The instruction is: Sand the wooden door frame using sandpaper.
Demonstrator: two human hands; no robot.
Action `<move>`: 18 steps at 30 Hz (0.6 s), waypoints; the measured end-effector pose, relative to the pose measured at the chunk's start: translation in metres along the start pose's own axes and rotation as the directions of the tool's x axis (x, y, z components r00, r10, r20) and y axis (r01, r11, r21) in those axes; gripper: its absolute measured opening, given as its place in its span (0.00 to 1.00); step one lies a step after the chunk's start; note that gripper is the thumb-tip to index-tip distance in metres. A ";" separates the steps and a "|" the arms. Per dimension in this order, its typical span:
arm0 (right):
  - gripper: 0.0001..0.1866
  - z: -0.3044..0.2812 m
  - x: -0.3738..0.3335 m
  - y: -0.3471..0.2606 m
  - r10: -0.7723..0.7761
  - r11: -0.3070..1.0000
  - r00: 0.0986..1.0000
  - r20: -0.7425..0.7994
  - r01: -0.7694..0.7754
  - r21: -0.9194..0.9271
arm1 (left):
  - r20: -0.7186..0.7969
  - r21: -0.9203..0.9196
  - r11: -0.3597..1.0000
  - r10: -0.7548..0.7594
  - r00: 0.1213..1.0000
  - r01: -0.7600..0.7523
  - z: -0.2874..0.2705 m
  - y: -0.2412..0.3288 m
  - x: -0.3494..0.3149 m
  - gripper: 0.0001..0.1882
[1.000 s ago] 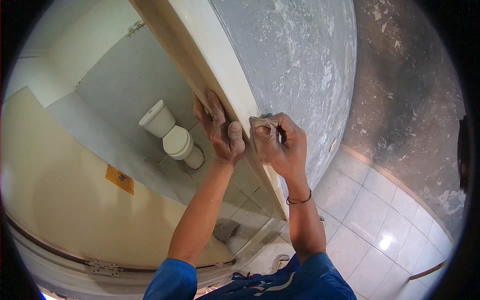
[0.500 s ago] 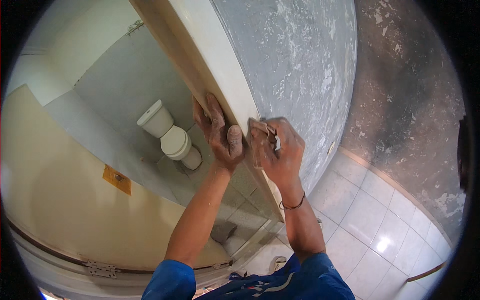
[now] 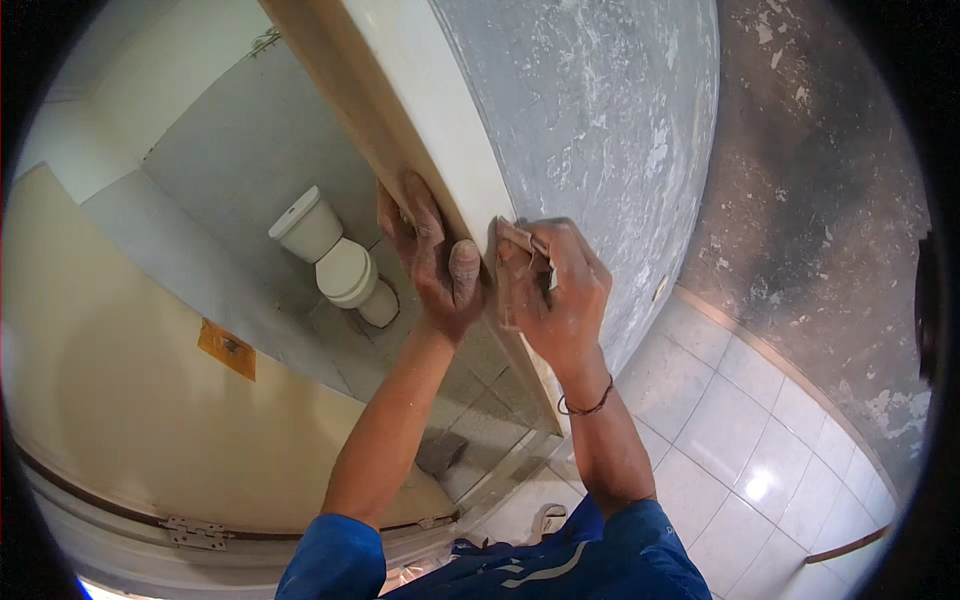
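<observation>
A cream-painted door frame [image 3: 455,125] runs slantwise through the middle of the view. Against its inner side rests my left hand [image 3: 435,265], dusty, with its fingers stretched out along the jamb and the thumb apart. My right hand [image 3: 565,290], a dark band at its wrist, pinches a folded piece of sandpaper [image 3: 518,236] and presses it on the front face of the frame, beside the grey wall. Part of the sandpaper is hidden by the fingers and palm.
Beyond the doorway stands a white toilet [image 3: 345,272] on a tiled floor. An open cream door [image 3: 130,330] with an orange patch [image 3: 227,348] and a metal hinge [image 3: 197,533] fills the left. On the right are a scraped grey wall [image 3: 610,120] and white floor tiles [image 3: 710,430].
The right hand with the sandpaper has shifted slightly up along the frame. My left hand stays on the jamb. The whole view has tilted a little.
</observation>
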State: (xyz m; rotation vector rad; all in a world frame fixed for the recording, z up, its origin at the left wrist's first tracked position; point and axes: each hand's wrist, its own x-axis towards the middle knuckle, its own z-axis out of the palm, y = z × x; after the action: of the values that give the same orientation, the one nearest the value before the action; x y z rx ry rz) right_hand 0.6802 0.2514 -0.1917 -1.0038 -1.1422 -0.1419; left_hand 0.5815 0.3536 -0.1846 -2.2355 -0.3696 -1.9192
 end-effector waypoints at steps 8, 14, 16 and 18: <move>0.09 0.000 0.003 0.002 -0.087 0.994 0.996 -0.026 0.089 0.064 | -0.011 0.003 1.000 0.020 1.000 -0.020 0.001 0.000 0.000 0.36; 0.13 -0.001 -0.004 0.005 -0.122 0.992 0.993 -0.009 0.122 0.016 | -0.009 0.000 1.000 0.021 1.000 -0.021 0.001 -0.001 0.000 0.36; 0.14 -0.001 -0.008 0.005 -0.153 0.988 0.988 -0.028 0.153 -0.013 | -0.021 -0.026 0.999 0.019 1.000 -0.020 0.002 -0.001 0.000 0.36; 0.14 0.000 -0.012 0.005 -0.174 0.979 0.985 0.018 0.175 -0.103 | -0.018 0.000 0.999 0.032 0.999 -0.032 0.001 -0.001 0.001 0.36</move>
State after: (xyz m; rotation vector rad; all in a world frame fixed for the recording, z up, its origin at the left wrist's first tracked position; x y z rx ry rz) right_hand 0.6774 0.2501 -0.2040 -0.9958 -1.2411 -0.3402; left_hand 0.5826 0.3553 -0.1841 -2.2094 -0.3292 -1.9220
